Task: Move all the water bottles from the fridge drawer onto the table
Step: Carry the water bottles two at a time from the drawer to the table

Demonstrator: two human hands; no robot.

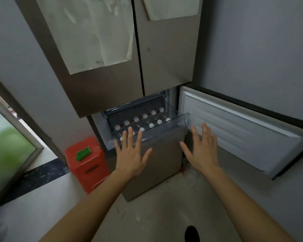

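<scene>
Since only their white caps show, the water bottles (144,116) must be judged from the top. They stand upright and packed close in the clear fridge drawer (180,123). If full, each would be fairly heavy, and probably cold and slick, with thin walls that give under a squeeze. The sound hold is likely round the neck just under the cap, lifting straight up, since the shoulders sit too tight together for fingers to get between.

I count twelve caps in two rows of six, running from the drawer's near left corner toward its far right corner. The two caps nearest the left corner are partly hidden, so the count is unsure.

Over that front edge hovers the left hand (131,154), its grip wide open, fingers spread and holding nothing. The right hand (202,151) is equally splayed and empty, beside the drawer's right corner, before the swung-open lower door (234,130).

A red plastic stool (87,163) stands left of the fridge. No surface is in view.
</scene>
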